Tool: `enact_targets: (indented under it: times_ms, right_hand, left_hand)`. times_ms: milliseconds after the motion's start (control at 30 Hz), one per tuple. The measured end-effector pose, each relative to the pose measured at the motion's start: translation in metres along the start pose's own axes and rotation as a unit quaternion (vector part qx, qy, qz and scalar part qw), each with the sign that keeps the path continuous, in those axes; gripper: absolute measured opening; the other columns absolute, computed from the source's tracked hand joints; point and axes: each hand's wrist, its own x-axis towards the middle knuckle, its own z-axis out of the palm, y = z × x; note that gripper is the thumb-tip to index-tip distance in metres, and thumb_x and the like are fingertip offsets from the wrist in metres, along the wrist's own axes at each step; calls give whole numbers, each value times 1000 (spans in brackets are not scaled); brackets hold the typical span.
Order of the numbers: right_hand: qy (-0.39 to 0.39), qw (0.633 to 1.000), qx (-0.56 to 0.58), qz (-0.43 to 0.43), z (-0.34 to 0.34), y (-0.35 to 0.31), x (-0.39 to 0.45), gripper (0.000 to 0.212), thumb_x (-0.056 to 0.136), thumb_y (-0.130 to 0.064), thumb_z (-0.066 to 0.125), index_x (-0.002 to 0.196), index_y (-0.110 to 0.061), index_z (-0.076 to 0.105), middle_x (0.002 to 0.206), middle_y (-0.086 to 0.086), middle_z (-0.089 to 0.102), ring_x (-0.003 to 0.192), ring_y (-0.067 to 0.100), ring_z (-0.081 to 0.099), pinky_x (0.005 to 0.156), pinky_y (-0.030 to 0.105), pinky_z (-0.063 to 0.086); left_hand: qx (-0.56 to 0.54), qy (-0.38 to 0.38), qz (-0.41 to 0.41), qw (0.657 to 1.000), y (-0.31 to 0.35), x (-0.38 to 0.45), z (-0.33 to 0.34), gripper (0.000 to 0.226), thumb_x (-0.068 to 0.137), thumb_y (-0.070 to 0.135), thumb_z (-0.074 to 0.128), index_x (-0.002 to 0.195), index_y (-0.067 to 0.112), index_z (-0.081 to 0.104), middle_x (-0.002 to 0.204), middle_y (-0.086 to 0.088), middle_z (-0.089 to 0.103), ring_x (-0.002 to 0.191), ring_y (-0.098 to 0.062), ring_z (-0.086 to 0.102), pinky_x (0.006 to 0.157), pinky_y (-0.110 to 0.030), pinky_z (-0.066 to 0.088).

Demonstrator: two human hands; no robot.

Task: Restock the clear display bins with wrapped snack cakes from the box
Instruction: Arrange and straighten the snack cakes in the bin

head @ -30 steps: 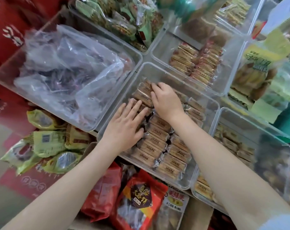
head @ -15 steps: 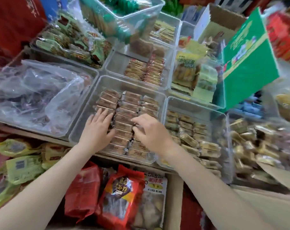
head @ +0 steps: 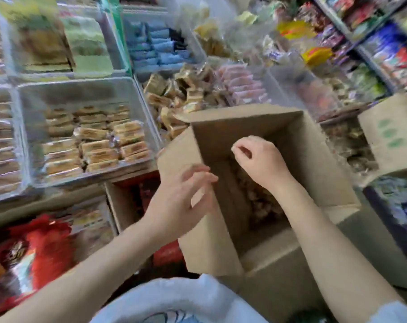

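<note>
An open cardboard box (head: 314, 159) stands in front of me, and wrapped snack cakes (head: 258, 197) lie dimly at its bottom. My right hand (head: 260, 162) hangs inside the box above them, fingers loosely curled and holding nothing. At the box's left wall is my left hand (head: 186, 197), fingers loosely bent and nothing in its grasp. To the left, a clear display bin (head: 81, 92) holds rows of wrapped cakes (head: 97, 141) in its near half. The frame is blurred by motion.
More clear bins (head: 2, 136) of snacks stand around it, at the left and behind. A second cardboard box (head: 389, 136) sits at the right. Red snack bags (head: 46, 248) lie below the bins. Shelves of packets (head: 384, 43) rise at the upper right.
Both hands have left the rows of cakes in the bin and moved right to the cardboard box. My view has swung right with them.
</note>
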Motion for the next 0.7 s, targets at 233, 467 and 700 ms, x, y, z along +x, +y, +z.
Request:
enact_targets:
  times_ms: [233, 467, 700]
  right_hand:
    - [-145, 952, -268, 22, 17, 148, 40, 28, 95, -18, 54, 120, -8, 57, 120, 13, 51, 113, 34, 51, 82, 43, 48]
    - [-280, 882, -379, 19, 54, 209, 63, 66, 103, -20, 42, 159, -16, 7, 161, 21, 10, 142, 36, 27, 101, 42, 42]
    - [-194, 847, -492, -45, 70, 232, 56, 47, 103, -17, 33, 149, -8, 28, 138, 15, 39, 123, 29, 46, 90, 35, 43]
  left_hand:
    - [224, 2, -102, 969, 39, 62, 83, 26, 95, 36, 61, 116, 25, 71, 115, 4, 72, 111, -17, 64, 107, -37, 35]
    - [303, 22, -116, 946, 38, 65, 82, 30, 92, 39, 53, 106, 25, 76, 105, 5, 76, 102, -18, 70, 99, -38, 40]
    - [313, 40, -117, 942, 40, 65, 83, 26, 93, 39, 56, 103, 27, 77, 102, 7, 76, 98, -16, 70, 99, -38, 41]
